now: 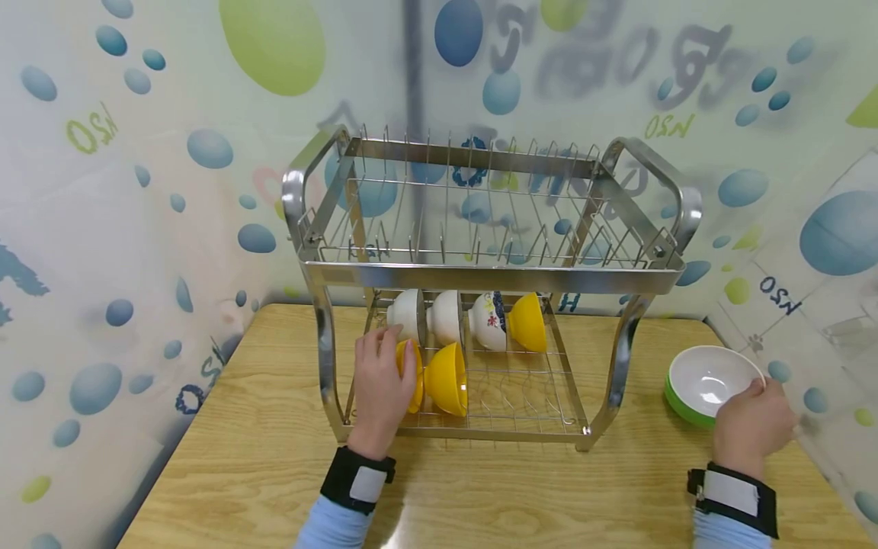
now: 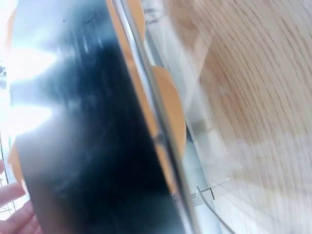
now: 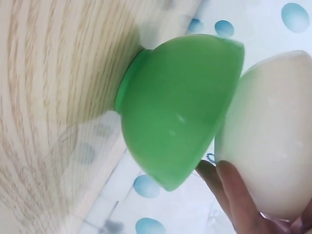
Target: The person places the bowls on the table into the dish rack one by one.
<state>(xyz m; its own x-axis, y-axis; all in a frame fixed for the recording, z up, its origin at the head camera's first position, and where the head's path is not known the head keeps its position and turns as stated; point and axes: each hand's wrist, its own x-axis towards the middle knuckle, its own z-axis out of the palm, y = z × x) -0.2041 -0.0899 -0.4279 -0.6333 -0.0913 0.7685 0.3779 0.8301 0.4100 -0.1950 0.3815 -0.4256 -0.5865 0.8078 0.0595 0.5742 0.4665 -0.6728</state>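
Note:
My left hand (image 1: 384,381) holds the leftmost yellow bowl (image 1: 417,389) in the front row of the rack's lower tier, thumb on its near side; the hand hides part of it. Right beside it stands another yellow bowl (image 1: 446,379), on its side with the opening to the right. In the left wrist view, fingertips (image 2: 19,217) show by a yellow edge, mostly blocked by a metal bar (image 2: 92,126). My right hand (image 1: 754,423) pinches the rim of a white bowl (image 1: 713,374). That bowl is just above a green bowl (image 3: 180,107) standing upright on the table.
The two-tier metal dish rack (image 1: 494,278) stands mid-table. Behind the front row are two white bowls (image 1: 447,316), a flower-patterned bowl (image 1: 488,320) and a yellow bowl (image 1: 528,324). Patterned walls (image 1: 165,229) close in the wooden table (image 1: 261,457) at back and sides.

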